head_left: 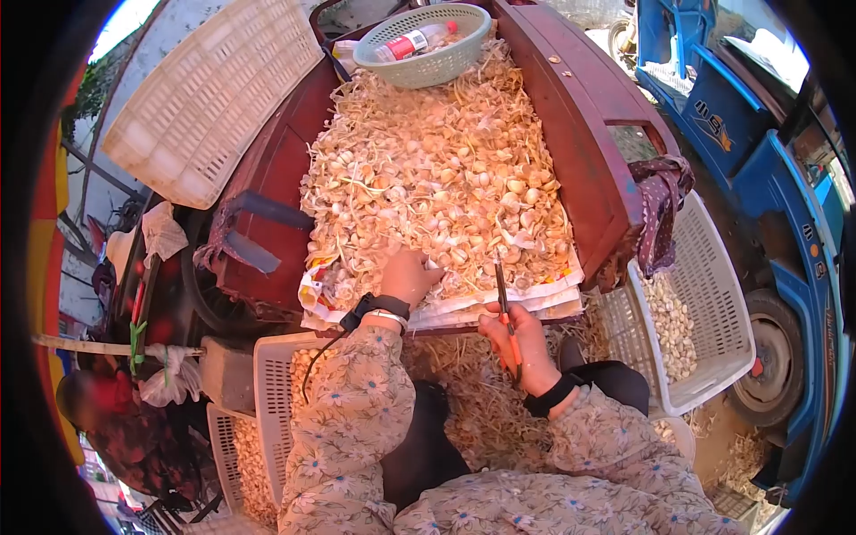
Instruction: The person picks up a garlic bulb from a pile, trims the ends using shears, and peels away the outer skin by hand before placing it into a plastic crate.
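Note:
My left hand [410, 279] is at the near edge of a heap of garlic bulbs [437, 169], fingers curled around a pale garlic bulb [432, 265] that is mostly covered. Many bulbs in the heap still have dry stems and roots. Lower and to the right, my right hand [524, 349] grips a pair of snips [506, 308] with orange handles, the narrow dark blades pointing away from me. Those blades look closed together. Under the heap's near side lies a white sheet [499, 304].
Dark red wooden side boards [584, 134] flank the heap. A green basket [423, 45] with a bottle sits at the far end. Crates of garlic stand low on the right [713, 294] and left [272, 410]. A blue vehicle [776, 214] is at right.

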